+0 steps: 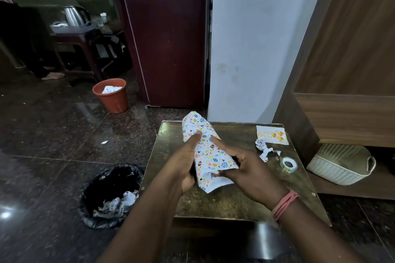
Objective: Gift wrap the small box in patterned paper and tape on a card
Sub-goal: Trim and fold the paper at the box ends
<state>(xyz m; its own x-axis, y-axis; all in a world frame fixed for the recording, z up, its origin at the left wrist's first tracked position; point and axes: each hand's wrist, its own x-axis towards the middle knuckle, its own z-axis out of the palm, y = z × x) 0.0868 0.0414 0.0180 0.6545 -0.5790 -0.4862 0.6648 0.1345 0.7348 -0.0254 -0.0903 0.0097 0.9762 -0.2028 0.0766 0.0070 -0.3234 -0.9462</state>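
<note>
Both hands (pixel 215 162) around patterned paper (pixel 210 156) above small table (pixel 224 203), card (pixel 271 134) beyond.

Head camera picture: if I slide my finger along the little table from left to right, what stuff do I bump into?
Left hand → patterned paper, wrapped round something both hands hold → right hand → crumpled paper scraps → tape roll. The birthday card lies further back, above the scraps.

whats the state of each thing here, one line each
patterned paper: rolled round the box, ends open, held above the table
left hand: grips the paper
right hand: pinches the near end
card: flat on table, untaped
tape roll: lying flat
black bin: holds paper scraps
</note>
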